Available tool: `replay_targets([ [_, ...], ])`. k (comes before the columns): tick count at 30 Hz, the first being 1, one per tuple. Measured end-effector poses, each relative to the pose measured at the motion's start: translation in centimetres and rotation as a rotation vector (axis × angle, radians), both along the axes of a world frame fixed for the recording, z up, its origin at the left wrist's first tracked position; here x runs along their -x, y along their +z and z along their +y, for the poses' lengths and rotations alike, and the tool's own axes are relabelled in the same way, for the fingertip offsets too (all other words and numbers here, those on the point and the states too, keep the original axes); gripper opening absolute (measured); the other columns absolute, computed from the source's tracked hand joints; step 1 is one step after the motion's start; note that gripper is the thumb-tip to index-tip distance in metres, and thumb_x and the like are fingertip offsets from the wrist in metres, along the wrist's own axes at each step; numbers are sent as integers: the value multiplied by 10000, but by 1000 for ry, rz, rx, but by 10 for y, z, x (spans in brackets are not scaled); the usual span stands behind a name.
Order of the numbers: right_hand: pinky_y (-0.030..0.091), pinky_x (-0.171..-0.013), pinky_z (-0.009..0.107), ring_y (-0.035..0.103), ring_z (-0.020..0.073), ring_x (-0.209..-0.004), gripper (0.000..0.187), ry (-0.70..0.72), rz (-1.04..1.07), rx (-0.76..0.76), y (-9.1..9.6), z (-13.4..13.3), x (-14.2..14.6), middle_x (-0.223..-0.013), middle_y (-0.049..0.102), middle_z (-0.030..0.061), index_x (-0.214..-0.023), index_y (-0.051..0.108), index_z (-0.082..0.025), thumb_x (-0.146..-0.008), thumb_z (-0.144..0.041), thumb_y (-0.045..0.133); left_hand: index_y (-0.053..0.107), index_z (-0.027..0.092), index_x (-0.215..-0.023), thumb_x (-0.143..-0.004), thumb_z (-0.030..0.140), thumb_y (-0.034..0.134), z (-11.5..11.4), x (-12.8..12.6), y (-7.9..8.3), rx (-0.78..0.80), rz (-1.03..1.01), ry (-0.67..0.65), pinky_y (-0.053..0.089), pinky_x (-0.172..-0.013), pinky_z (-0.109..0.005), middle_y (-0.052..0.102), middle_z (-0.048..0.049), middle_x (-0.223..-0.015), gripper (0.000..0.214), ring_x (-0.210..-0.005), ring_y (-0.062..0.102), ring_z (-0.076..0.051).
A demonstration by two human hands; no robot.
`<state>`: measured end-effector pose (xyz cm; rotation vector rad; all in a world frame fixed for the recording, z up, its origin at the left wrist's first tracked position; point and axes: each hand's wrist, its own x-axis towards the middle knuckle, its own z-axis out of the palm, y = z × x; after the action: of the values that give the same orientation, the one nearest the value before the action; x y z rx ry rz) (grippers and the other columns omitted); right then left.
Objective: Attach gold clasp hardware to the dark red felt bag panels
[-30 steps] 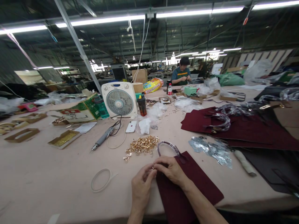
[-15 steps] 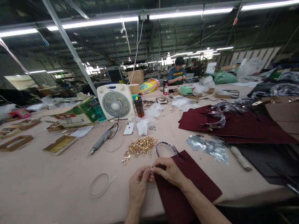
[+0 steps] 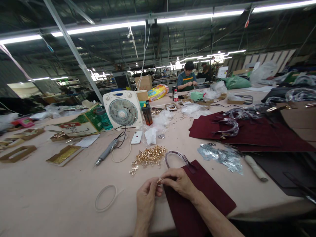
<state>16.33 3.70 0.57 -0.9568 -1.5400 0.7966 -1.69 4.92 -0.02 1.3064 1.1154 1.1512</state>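
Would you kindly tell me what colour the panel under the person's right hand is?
The panel is dark maroon, seen best in the head view.

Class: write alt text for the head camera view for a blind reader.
The left hand and right hand pinch a small gold fitting at the corner of a maroon panel on a worktable; gold fittings lie beyond.

Factory hall, hand-assembly work. Long padded bench under strip lights and bare roof trusses. Heap of gold fittings mid-bench. Maroon cut panels at near and right edges. Powered screwdriver, desk fan. Another worker sits at the far end.
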Motion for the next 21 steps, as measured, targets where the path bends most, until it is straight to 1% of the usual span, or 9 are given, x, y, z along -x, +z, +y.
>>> replay_targets([
  [5, 571, -768, 304, 734, 203, -804, 216, 14, -40, -52, -9, 3, -1, -886, 802, 57, -1030, 846, -257, -964, -432, 738, 803, 136, -857, -800, 732, 714, 0, 0, -1, 7, 23, -11, 547, -490, -246, 712, -48, -580, 605, -482, 636, -159],
  [10, 569, -769, 300, 728, 197, -797, 211, -3, -58, -81, -15, 5, -1, -883, 796, 56, -1039, 841, -254, -983, -416, 718, 791, 141, -823, -776, 747, 725, -1, 0, 2, 7, 48, -23, 548, -504, -253, 715, -51, -586, 611, -494, 637, -164],
  [15, 554, -793, 296, 713, 196, -823, 242, 32, -136, -101, -12, 3, -2, -900, 784, 54, -1067, 827, -256, -1013, -430, 667, 781, 148, -782, -774, 772, 706, -1, -1, 3, 12, 70, -38, 531, -494, -245, 708, -48, -572, 629, -482, 628, -161],
  [21, 536, -779, 290, 682, 193, -810, 282, 49, -179, -110, -7, 1, -1, -875, 753, 53, -1035, 808, -244, -1049, -435, 600, 748, 159, -753, -807, 799, 648, 0, -2, -1, 32, 71, -42, 505, -468, -234, 690, -41, -545, 650, -455, 611, -156],
])
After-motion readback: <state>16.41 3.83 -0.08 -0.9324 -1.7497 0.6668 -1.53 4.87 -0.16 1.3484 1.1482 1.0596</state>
